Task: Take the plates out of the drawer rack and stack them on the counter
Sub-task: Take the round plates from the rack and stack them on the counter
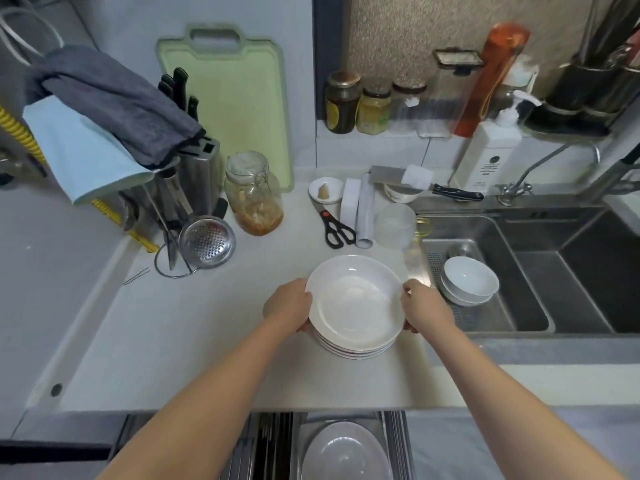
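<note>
- Holding the top plate (355, 303) by its rim, both hands curled on it: left hand (289, 308) at 9 o'clock, right hand (427, 310) at 3. It sits on the stack (353, 349), near the counter (194, 327) front edge.
- Bare counter runs wide toward 8 o'clock; the sink (519, 271) edge is just beside the right hand.
- Scissors (336, 228), a roll (366, 213) and a plastic tub (394, 225) sit at 12, a strainer (207, 241) and jar (254, 194) at 10, all apart from the stack.
- Two bowls (469, 280) nest in the sink tray at 3.
- Drawer (346, 448) at 6 is open, one plate (346, 452) left in it.
</note>
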